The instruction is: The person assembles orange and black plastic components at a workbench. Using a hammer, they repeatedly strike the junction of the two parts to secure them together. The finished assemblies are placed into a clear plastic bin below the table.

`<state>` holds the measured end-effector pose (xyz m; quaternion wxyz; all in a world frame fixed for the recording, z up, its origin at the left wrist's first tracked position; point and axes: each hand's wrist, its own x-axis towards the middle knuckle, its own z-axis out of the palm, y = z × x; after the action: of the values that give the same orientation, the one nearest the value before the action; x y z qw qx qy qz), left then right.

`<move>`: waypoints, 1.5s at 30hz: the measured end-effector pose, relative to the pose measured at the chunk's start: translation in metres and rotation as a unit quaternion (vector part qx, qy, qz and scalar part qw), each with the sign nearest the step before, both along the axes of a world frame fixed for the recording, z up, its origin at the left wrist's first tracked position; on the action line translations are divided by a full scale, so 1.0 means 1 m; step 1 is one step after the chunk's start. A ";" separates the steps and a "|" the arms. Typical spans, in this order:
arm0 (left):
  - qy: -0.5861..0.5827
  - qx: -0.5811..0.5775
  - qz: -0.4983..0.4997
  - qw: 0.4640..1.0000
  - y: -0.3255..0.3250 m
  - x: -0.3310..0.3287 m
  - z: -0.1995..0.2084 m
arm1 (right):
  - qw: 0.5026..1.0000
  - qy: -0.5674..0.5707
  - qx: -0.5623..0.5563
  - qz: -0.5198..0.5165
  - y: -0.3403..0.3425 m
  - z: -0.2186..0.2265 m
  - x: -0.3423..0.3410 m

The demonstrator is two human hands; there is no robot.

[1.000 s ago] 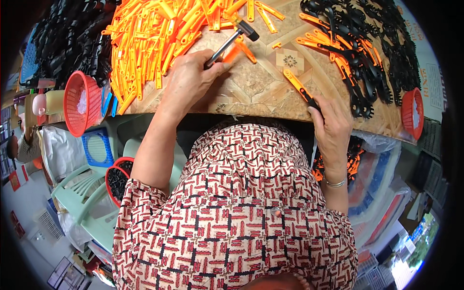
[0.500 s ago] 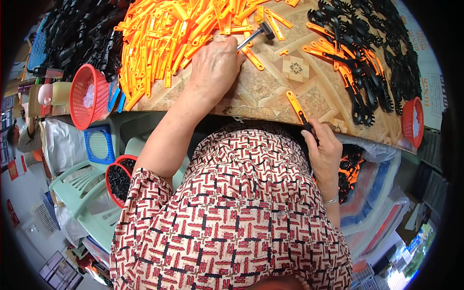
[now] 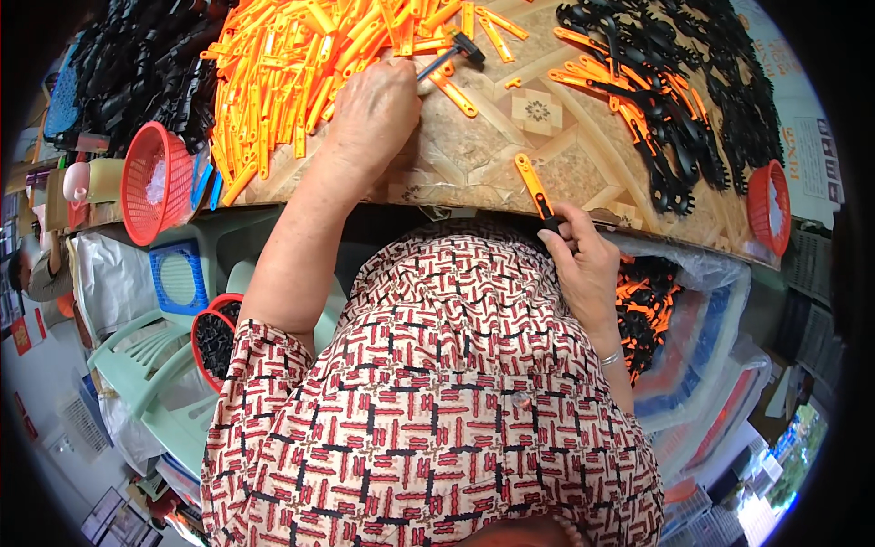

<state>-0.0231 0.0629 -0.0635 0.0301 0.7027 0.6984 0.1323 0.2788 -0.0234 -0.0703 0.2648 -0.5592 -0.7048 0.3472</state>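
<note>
at two o'clock a white carton [image 3: 804,114] is bearing print, curving away toward the rim. the patterned table [image 3: 460,155] is holding an orange pile [image 3: 296,82] at eleven and black tools [image 3: 725,118] at two, with bare surface running between them to the near edge. the left hand [image 3: 376,114] is gripping the hammer [image 3: 468,49] tightly at twelve; the right hand [image 3: 585,262] is pinching a handle [image 3: 530,185] at one, its orange length reaching over that edge.
</note>
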 end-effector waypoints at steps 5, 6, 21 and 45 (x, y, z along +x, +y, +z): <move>-0.086 0.034 -0.042 0.995 -0.006 0.002 0.005 | 1.000 0.010 -0.004 -0.002 -0.002 -0.002 -0.001; -0.160 0.005 -0.053 0.986 -0.008 0.008 0.016 | 1.000 0.010 -0.006 -0.008 -0.002 -0.002 -0.001; -0.625 -0.245 -0.090 0.736 -0.008 0.083 -0.001 | 0.995 0.086 -0.040 -0.029 0.007 -0.004 -0.005; -0.413 -0.115 -0.142 0.892 -0.007 0.082 -0.022 | 0.984 -0.069 0.155 0.060 0.007 -0.001 -0.007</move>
<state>0.0591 0.0557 -0.0859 0.4148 0.6683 0.5262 0.3232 0.2716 -0.0162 -0.0718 0.2780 -0.4909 -0.7987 0.2093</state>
